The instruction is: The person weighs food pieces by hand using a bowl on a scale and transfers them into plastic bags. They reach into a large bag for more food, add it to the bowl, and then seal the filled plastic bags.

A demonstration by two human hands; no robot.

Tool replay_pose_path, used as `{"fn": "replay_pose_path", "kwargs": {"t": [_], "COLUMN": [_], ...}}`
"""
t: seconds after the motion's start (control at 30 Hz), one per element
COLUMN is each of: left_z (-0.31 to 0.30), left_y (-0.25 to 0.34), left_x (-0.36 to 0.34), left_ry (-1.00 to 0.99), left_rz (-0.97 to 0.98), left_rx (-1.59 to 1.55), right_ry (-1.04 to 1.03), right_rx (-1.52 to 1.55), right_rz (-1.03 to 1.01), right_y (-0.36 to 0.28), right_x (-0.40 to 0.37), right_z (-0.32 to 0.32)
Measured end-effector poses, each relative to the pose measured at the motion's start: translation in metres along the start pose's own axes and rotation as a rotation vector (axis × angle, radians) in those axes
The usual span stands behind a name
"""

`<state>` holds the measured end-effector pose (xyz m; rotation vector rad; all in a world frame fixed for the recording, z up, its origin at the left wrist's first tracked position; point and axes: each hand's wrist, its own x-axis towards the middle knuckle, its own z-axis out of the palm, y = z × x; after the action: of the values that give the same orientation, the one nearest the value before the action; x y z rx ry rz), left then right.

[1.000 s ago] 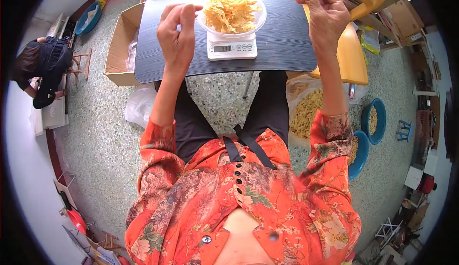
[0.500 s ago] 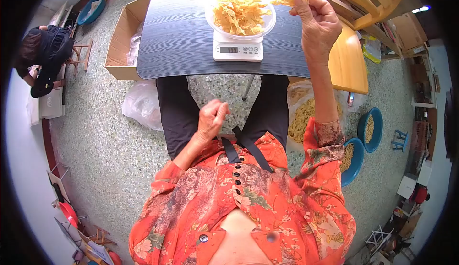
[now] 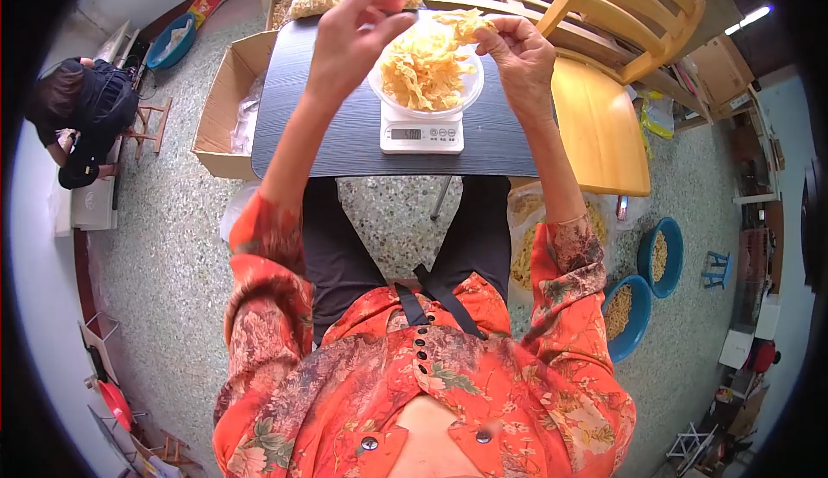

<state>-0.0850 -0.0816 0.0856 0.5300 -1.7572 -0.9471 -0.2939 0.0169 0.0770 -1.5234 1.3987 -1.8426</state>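
Note:
A clear round bowl [image 3: 473, 99] piled with pale yellow dried flakes [image 3: 423, 68] rests on a white digital scale [image 3: 423, 135] on the dark table [image 3: 336, 146]. Pinched in my right hand [image 3: 524, 60] is a yellow flake piece [image 3: 466, 25], held over the bowl's right rim. My left hand [image 3: 354, 43] hovers above the bowl's upper left side, its fingers apart and nothing seen between them.
A filled plastic bag [image 3: 315, 0] lies at the table's far edge. An open cardboard box [image 3: 226, 103] stands left, a wooden chair [image 3: 595, 124] right. Blue basins [image 3: 662, 258] sit on the floor. Another person [image 3: 86, 103] is at far left.
My left hand has risen from my lap to above the bowl. My right hand has moved left and lower with the flake piece. The view has shifted, and the scale's reading has changed.

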Motion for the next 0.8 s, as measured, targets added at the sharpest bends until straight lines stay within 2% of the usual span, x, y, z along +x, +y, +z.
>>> {"fn": "replay_pose_path", "kwargs": {"t": [0.03, 0.1, 0.13, 0.2, 0.23, 0.27, 0.37, 0.43, 0.53, 0.6, 0.67, 0.73, 0.8], "left_z": [0.004, 0.013, 0.016, 0.022, 0.024, 0.025, 0.029, 0.027, 0.023, 0.021, 0.018, 0.018, 0.023], "left_y": [-0.005, -0.012, -0.015, -0.021, -0.023, -0.024, -0.027, -0.029, -0.035, -0.040, -0.036, -0.039, -0.053], "left_x": [0.013, 0.030, 0.033, 0.033, 0.032, 0.030, 0.021, 0.020, 0.022, 0.024, 0.028, 0.028, 0.027], "left_ry": [0.004, -0.252, -0.253, -0.487, -0.533, -0.535, -0.354, -0.329, -0.304, -0.299, -0.258, -0.267, -0.314], "left_rz": [0.003, -0.095, -0.095, -0.164, -0.260, -0.261, -0.275, -0.298, -0.321, -0.326, -0.254, -0.283, -0.240], "left_rx": [-0.001, -0.095, -0.097, -0.089, -0.230, -0.230, -0.195, -0.190, -0.202, -0.219, -0.156, -0.111, 0.022], "right_ry": [-0.003, -0.048, -0.046, -0.043, -0.042, -0.065, -0.077, -0.069, 0.010, 0.166, 0.227, 0.352, 0.377], "right_rx": [-0.001, 0.016, 0.014, -0.018, -0.019, -0.044, -0.037, -0.001, 0.126, 0.124, 0.218, 0.409, 0.434], "right_rz": [-0.004, 0.004, 0.004, 0.024, 0.025, 0.012, 0.017, 0.032, 0.053, 0.065, 0.082, 0.142, 0.177], "right_y": [0.001, 0.003, 0.003, 0.003, 0.003, 0.004, 0.006, 0.009, 0.016, 0.022, 0.015, 0.009, 0.004], "right_x": [0.002, 0.003, 0.004, 0.004, 0.004, 0.005, 0.002, 0.002, -0.006, -0.012, -0.023, -0.034, -0.049], "right_z": [0.000, 0.000, 0.001, 0.004, 0.004, 0.004, 0.003, 0.001, -0.006, -0.013, -0.016, -0.020, -0.023]}}
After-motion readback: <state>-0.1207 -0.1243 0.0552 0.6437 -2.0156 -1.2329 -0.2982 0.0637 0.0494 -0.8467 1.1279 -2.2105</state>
